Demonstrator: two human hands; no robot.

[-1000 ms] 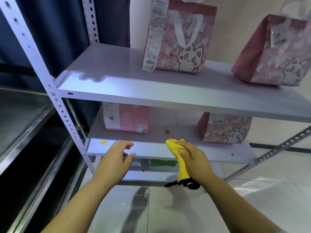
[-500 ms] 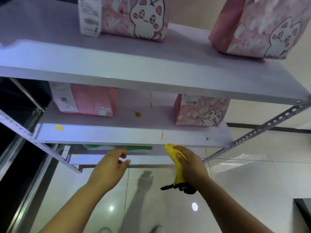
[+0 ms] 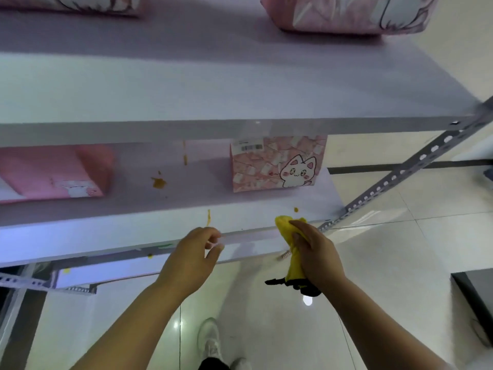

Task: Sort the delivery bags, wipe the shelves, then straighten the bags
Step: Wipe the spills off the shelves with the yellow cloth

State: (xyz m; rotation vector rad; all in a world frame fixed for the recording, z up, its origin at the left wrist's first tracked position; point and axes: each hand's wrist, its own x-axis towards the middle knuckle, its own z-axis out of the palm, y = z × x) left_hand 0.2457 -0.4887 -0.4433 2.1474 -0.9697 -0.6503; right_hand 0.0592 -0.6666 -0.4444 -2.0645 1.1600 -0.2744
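Note:
My right hand (image 3: 314, 256) grips a bunched yellow cloth (image 3: 289, 231) with a black end, held at the front edge of the middle shelf (image 3: 106, 236). My left hand (image 3: 192, 259) hovers beside it with loosely curled fingers, holding nothing. On that shelf stand a pink cat-print delivery bag (image 3: 277, 164) at the right and a plain pink bag (image 3: 53, 172) at the left. Orange-yellow stains (image 3: 158, 182) mark the shelf between them, and a streak (image 3: 208, 217) lies near the front edge. Another pink bag (image 3: 346, 14) sits on the upper shelf (image 3: 213, 89).
A perforated metal brace (image 3: 400, 177) slants down at the right of the rack. A lower shelf (image 3: 80, 276) with yellow spots shows under the middle one. A dark object (image 3: 477, 303) lies on the glossy tiled floor at right. My white shoe (image 3: 210, 340) is below.
The view has dropped and moved closer to the middle shelf. My right hand with the cloth has shifted right along the shelf's front edge. My left hand stays beside it.

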